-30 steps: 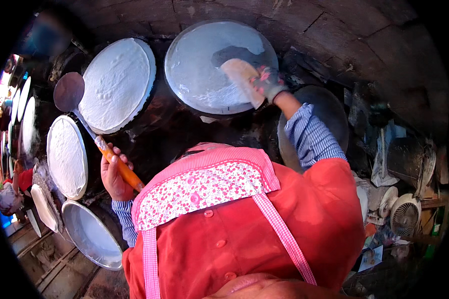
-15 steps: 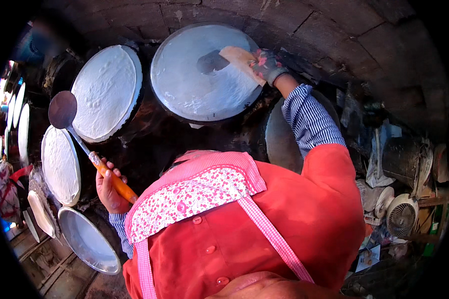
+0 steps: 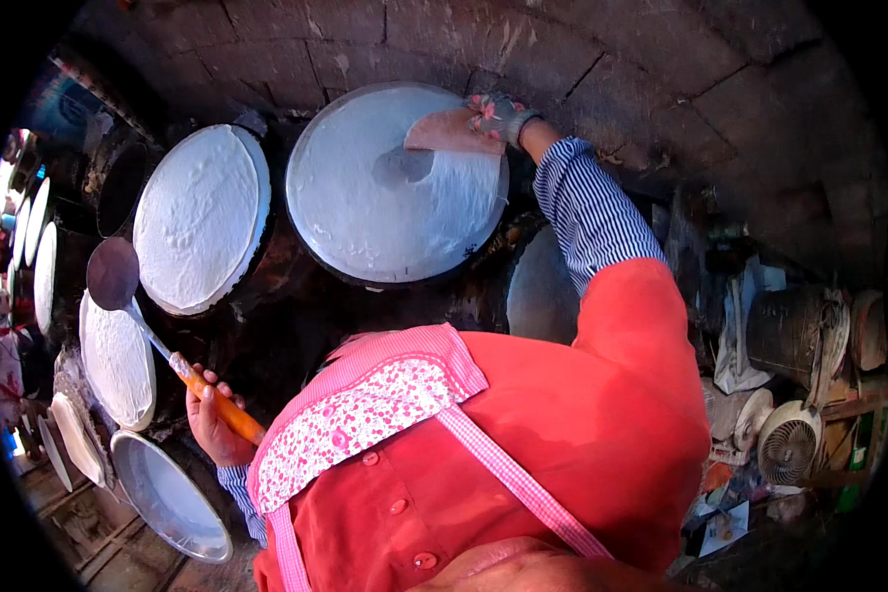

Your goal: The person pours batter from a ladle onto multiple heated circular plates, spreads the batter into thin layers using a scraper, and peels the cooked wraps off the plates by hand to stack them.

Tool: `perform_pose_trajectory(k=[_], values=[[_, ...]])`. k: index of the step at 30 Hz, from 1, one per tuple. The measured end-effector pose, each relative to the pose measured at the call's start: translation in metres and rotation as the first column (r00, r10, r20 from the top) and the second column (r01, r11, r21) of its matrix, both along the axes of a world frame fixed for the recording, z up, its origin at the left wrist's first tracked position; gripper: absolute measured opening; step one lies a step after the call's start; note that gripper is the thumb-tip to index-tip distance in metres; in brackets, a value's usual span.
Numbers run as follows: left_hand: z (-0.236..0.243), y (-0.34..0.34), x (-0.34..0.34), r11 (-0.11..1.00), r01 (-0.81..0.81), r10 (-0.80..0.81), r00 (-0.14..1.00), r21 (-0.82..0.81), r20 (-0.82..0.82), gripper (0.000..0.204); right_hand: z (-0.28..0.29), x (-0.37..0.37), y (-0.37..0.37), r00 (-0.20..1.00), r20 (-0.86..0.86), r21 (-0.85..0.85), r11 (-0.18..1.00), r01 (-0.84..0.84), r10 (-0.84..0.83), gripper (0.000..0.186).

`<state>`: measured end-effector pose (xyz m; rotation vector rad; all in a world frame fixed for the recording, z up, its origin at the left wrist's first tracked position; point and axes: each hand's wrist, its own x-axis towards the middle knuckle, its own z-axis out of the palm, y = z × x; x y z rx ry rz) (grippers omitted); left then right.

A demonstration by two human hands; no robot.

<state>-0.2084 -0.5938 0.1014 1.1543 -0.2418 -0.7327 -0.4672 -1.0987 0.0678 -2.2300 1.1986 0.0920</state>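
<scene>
My right hand (image 3: 500, 118), in a floral-patterned glove, is closed on a thin brownish half-round scraper (image 3: 452, 131). Its straight edge touches the white batter on a large round griddle (image 3: 337, 229). Streaks run through the batter below the scraper, and a darker patch (image 3: 401, 168) shows near the griddle's middle. Bare fingers of my left hand (image 3: 213, 419) wrap around the orange handle of a ladle (image 3: 114, 272), its dark round bowl raised at the left, above the griddles. Left of the main griddle, a second round griddle is covered by a white batter layer (image 3: 202, 217).
Another batter-covered round (image 3: 116, 361) lies at the left, above a wide metal basin (image 3: 171, 498) holding pale liquid. A bare griddle (image 3: 543, 291) is under my right arm. A block wall (image 3: 622, 99) rises behind. A small fan (image 3: 790, 444) stands at the right.
My right hand and scraper have swept left and around toward the far side of the griddle. The whole view has shifted slightly. My left hand keeps its hold on the ladle.
</scene>
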Motion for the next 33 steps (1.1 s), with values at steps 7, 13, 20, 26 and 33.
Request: perform_pose_trajectory(k=[7, 13, 20, 26, 33], values=[[-0.002, 0.01, 0.0, 0.998, -0.067, 0.067, 0.998, 0.011, -0.005, 0.034, -0.004, 0.037, -0.048, 0.985, -0.066, -0.092, 0.981, -0.168, 0.162, 0.053], [-0.003, 0.016, 0.007, 0.994, -0.11, 0.111, 0.994, 0.022, -0.026, 0.034, 0.032, 0.073, -0.006, 0.972, 0.149, 0.026, 0.982, -0.185, 0.179, 0.054], [-0.006, 0.008, 0.031, 0.997, -0.062, 0.059, 0.996, -0.043, -0.06, 0.035, 0.014, -0.002, 0.023, 0.954, 0.04, -0.273, 0.915, 0.297, -0.297, 0.04], [-0.008, -0.005, 0.064, 0.996, 0.038, -0.042, 0.998, -0.076, -0.053, 0.035, -0.009, 0.03, 0.08, 0.964, -0.088, -0.397, 0.896, 0.199, -0.253, 0.034], [-0.014, -0.019, 0.107, 0.98, 0.157, -0.166, 0.984, -0.121, -0.06, 0.034, -0.007, 0.03, 0.096, 0.477, 0.43, 0.579, 0.64, 0.505, -0.766, 0.036]])
